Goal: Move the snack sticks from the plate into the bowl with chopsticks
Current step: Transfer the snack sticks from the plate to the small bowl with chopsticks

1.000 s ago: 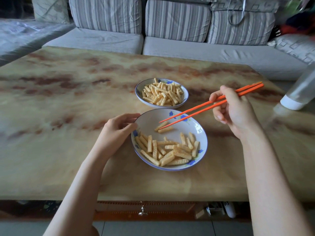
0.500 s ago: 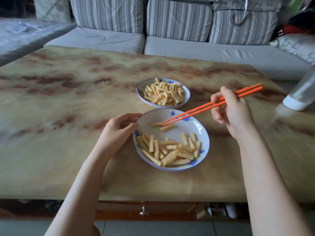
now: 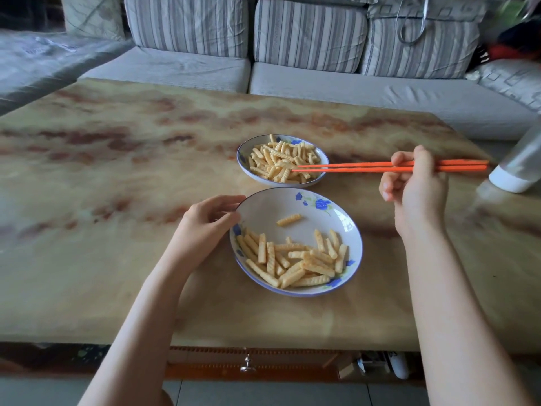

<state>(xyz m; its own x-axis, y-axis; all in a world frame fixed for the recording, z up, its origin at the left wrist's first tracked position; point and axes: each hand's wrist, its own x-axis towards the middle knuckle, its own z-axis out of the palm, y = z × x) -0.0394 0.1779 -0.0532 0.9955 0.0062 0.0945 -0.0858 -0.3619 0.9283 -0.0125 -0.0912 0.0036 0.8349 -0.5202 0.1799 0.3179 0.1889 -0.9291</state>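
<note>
marbled tan table (image 3: 117, 177) | grey striped-cushion sofa (image 3: 307, 33) behind | grey tiled floor (image 3: 263, 394) | soft daylight

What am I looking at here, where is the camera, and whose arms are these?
No machine here: a person works with bare hands, and the one camera sits on their head, looking forward and down, so the arms enter from the bottom. The left hand holds the rim of the flowered plate, which lies near on the marbled table and carries ridged snack sticks. The right hand grips orange chopsticks, whose tips reach over the bowl beyond, already heaped with the same sticks. Whether the tips pinch a stick cannot be told. A bottle stands at the right edge, a striped sofa behind.
</note>
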